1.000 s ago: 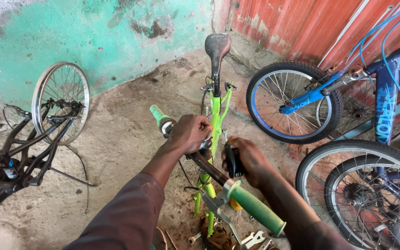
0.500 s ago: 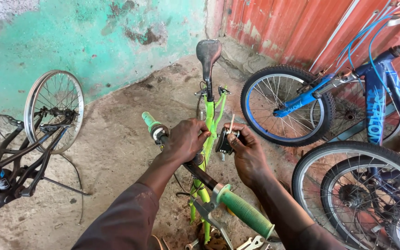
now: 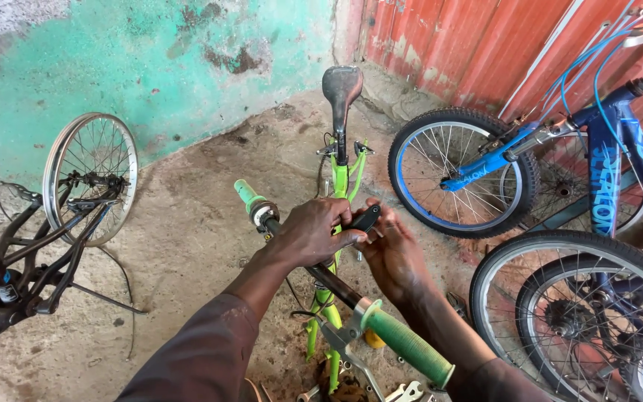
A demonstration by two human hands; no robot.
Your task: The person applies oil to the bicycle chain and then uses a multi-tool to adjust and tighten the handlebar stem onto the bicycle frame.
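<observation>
A small lime-green bicycle frame point(image 3: 340, 182) with a black saddle point(image 3: 341, 83) stands below me. Its black handlebar point(image 3: 334, 285) carries green grips, one at the far end point(image 3: 246, 193) and one near me point(image 3: 409, 347). My left hand point(image 3: 309, 232) wraps over the bar near its middle. My right hand point(image 3: 394, 253) meets it from the right, and both pinch a small black part point(image 3: 365, 218) at the stem. What the fingers cover on the stem is hidden.
A blue bicycle point(image 3: 604, 171) leans on the red corrugated wall point(image 3: 485, 52) at right, its wheels point(image 3: 461, 173) close to my right arm. A black frame with a bare silver wheel point(image 3: 89, 175) lies at left. Wrenches point(image 3: 403, 390) lie on the concrete floor below.
My view has shifted slightly. My right hand rose from beside the stem to meet the left hand, and both now pinch the black part above the bar.
</observation>
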